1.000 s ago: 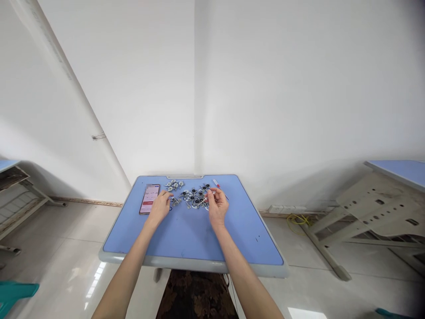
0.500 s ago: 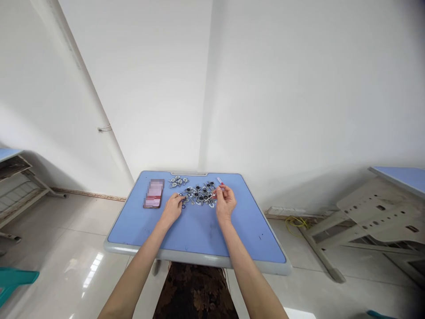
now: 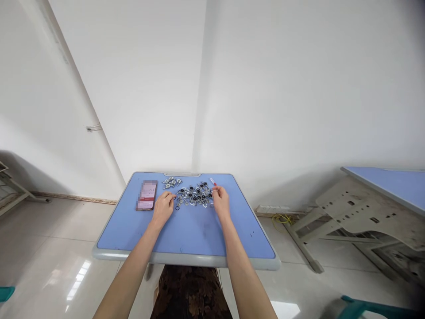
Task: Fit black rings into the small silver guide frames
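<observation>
A loose pile of small metal parts with black round pieces [image 3: 199, 195] lies on the blue table [image 3: 186, 230]. My left hand [image 3: 163, 208] is at the pile's left edge, thumb and fingers pinched together; what they hold, if anything, is too small to name. At the right edge of the pile, my right hand [image 3: 221, 202] pinches a thin tool with a red part, seen only in part. A smaller group of metal parts [image 3: 171, 182] lies behind my left hand. Dark rings [image 3: 177, 208] rest on the table beside the pile.
A phone [image 3: 146, 196] lies at the table's left. Another desk [image 3: 375, 208] stands to the right, with a yellow cable [image 3: 282, 219] on the floor near it. Behind the table rises a white wall [image 3: 159, 88]. A green stool [image 3: 372, 308] shows at lower right.
The camera view has shifted slightly right. My left hand has drawn back a little from the pile, leaving rings in sight. The tool in my right hand no longer visibly points into the pile.
</observation>
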A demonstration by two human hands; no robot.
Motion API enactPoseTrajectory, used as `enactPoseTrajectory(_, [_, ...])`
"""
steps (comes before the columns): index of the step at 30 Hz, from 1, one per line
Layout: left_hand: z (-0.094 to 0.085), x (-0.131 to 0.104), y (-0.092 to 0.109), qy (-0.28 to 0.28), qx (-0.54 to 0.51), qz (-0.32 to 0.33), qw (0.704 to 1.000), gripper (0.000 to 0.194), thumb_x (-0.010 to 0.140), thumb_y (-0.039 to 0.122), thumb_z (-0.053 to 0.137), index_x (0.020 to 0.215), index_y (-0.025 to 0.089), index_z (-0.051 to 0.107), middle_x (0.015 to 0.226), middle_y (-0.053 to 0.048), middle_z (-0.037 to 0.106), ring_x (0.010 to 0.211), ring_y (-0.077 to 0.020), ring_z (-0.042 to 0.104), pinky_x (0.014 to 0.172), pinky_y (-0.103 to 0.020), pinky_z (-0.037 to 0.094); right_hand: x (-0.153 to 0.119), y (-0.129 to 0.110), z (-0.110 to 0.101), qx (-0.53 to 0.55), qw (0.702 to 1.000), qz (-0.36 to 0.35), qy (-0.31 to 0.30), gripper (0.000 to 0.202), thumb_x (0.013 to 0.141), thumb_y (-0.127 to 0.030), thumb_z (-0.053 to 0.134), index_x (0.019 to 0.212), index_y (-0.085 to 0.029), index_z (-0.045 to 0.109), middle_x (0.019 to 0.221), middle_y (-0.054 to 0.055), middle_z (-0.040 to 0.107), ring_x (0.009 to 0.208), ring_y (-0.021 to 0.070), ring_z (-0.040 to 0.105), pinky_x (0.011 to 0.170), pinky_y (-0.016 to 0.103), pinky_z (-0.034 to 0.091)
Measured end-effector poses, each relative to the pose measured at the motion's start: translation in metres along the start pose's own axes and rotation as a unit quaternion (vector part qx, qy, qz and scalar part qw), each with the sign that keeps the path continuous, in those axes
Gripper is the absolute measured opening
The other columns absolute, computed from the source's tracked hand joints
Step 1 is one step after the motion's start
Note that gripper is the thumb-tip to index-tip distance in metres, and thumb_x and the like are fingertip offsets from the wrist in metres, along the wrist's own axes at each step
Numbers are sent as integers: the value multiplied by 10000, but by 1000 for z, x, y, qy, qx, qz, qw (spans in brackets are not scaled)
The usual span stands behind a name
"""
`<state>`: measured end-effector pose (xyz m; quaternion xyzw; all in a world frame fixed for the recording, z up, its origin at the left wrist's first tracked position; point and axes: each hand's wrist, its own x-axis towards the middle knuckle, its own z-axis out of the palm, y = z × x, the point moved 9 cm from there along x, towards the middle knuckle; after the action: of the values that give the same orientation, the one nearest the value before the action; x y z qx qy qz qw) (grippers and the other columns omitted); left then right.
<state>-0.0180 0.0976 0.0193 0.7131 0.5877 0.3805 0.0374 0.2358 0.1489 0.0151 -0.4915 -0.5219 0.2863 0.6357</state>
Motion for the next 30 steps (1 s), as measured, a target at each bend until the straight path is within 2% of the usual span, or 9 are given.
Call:
enactPoseTrajectory(2, [-1, 1, -1, 8, 3, 1, 1000, 276, 882, 87, 422, 960, 193, 665, 937, -45, 629, 869, -167, 601, 812, -304, 478, -3, 0, 6, -38, 999, -4, -36, 52, 655, -188, 577, 695, -209, 602, 452, -73, 456, 395, 109, 357, 444, 259, 302])
enactPoseTrajectory(5, [-2, 1, -1, 18, 8, 3, 1000, 268, 872, 77, 440, 952, 194, 667, 921, -39, 633, 861, -167, 600, 823, -315, 469, -6, -2, 8, -92, 993, -20, -70, 152, 597, -99, 580, 661, -232, 617, 446, -60, 468, 400, 119, 360, 466, 273, 275])
enactPoseTrajectory(7, [-4, 1, -1, 27, 9, 4, 1000, 266, 862, 66, 450, 947, 193, 668, 925, -38, 638, 862, -168, 602, 829, -321, 463, -8, -5, 10, -214, 970, -43, -109, 184, 616, -92, 554, 701, -236, 631, 490, -38, 519, 435, 137, 418, 480, 277, 278])
enactPoseTrajectory(10, [-6, 1, -1, 38, 10, 7, 999, 256, 853, 58, 467, 934, 190, 670, 933, -38, 646, 879, -175, 605, 822, -325, 457, -10, -3, 14, -350, 921, -32, -166, 212, 680, -115, 533, 821, -219, 652, 611, -2, 601, 547, 159, 528, 529, 276, 332])
enactPoseTrajectory(12, [-6, 2, -1, 40, 13, 12, 999, 250, 848, 56, 475, 932, 189, 670, 927, -38, 651, 879, -180, 607, 810, -327, 453, -13, 0, 18, -403, 892, -10, -205, 210, 730, -136, 525, 877, -213, 654, 712, 24, 644, 655, 178, 583, 575, 279, 364])
enactPoseTrajectory(14, [-6, 2, -2, 42, 16, 17, 999, 251, 846, 54, 478, 933, 189, 670, 925, -40, 653, 876, -181, 608, 798, -326, 450, -15, 0, 20, -424, 877, 7, -225, 185, 768, -149, 517, 870, -215, 656, 802, 43, 667, 739, 194, 607, 615, 285, 385])
enactPoseTrajectory(23, [-10, 0, -4, 57, 8, 22, 998, 258, 837, 42, 481, 923, 185, 678, 905, -41, 648, 853, -178, 611, 791, -326, 452, -10, -6, 19, -385, 906, -1, -178, 149, 780, -165, 523, 787, -214, 664, 792, 50, 671, 769, 215, 613, 646, 304, 421])
enactPoseTrajectory(26, [-9, -1, -7, 56, -1, 21, 998, 261, 839, 44, 477, 922, 181, 682, 891, -44, 645, 835, -172, 607, 794, -323, 461, -5, -4, 17, -362, 918, 6, -160, 156, 785, -211, 520, 816, -198, 672, 759, 48, 667, 721, 201, 610, 614, 292, 439])
enactPoseTrajectory(30, [-8, -1, -9, 59, -11, 23, 998, 269, 839, 41, 474, 929, 185, 682, 894, -43, 646, 825, -165, 605, 785, -317, 465, -2, -1, 19, -336, 926, 9, -171, 180, 789, -278, 527, 818, -179, 675, 717, 27, 663, 636, 162, 597, 562, 254, 450])
